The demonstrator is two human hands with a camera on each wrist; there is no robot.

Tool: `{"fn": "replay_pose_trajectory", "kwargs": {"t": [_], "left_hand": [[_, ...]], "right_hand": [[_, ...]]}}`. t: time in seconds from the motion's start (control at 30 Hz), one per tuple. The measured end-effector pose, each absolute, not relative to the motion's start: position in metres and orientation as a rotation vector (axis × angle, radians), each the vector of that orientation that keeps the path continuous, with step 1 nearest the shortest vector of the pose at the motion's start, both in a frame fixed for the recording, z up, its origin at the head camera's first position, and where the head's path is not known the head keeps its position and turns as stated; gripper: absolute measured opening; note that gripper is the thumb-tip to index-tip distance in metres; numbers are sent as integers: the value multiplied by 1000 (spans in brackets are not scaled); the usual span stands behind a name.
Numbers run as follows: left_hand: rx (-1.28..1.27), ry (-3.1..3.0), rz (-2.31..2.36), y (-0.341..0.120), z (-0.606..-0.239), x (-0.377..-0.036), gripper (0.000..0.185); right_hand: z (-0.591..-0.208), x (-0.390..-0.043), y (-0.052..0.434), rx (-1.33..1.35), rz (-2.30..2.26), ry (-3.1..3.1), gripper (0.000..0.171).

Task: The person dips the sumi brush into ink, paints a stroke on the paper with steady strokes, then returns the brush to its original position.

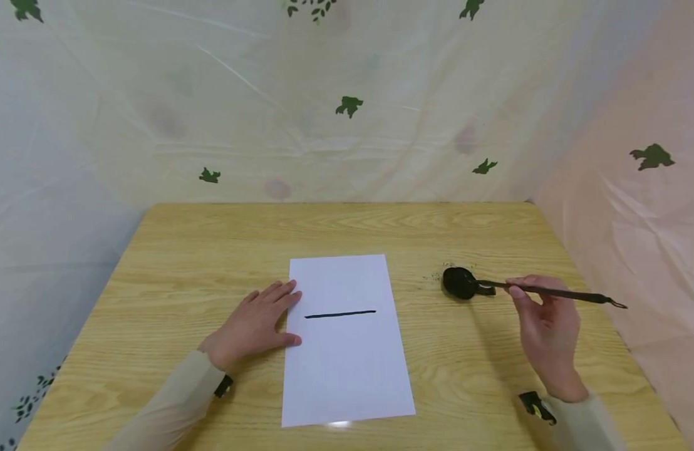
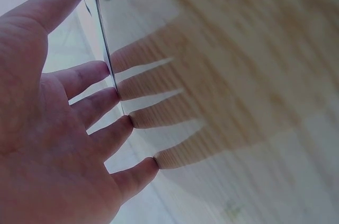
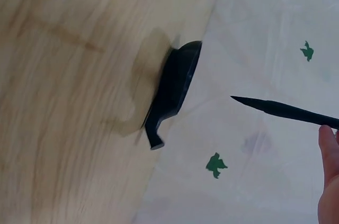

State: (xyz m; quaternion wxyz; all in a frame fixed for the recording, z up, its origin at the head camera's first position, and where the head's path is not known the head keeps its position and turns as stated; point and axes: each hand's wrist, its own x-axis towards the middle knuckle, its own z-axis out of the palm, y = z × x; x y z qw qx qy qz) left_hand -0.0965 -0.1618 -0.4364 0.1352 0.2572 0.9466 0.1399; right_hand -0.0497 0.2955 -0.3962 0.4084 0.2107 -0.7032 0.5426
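Pinching the brush (image 1: 555,292) in its fingers, the right hand (image 1: 547,332) holds it lying crosswise, tip just beside the black ink dish (image 1: 460,282) to its left. The left hand (image 1: 255,326) lies flat, fingers straight, on the paper's (image 1: 347,357) left edge, well apart from the dish.

paper (image 1: 347,351) centre of table (image 1: 183,250) | ink dish (image 1: 460,282) right of paper | brush (image 1: 555,292) over dish

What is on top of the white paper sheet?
On the white paper lie one black horizontal stroke and the left hand's fingertips, at its left edge. Anything beneath the sheet is covered.
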Motion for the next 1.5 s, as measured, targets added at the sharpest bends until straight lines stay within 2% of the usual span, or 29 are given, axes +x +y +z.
{"fn": "replay_pose_trajectory", "kwargs": {"t": [0.23,0.6,1.5], "left_hand": [[747,2744,412,-162,-436,-96,87],[738,2742,415,-163,-435,-95,86],[738,2732,410,-161,-434,-97,87]], "right_hand": [[-400,-50,305,596,1234,-1849,25],[-419,-54,330,764,564,-2107,42],[-438,-45,358,1018,176,-2532,62]]}}
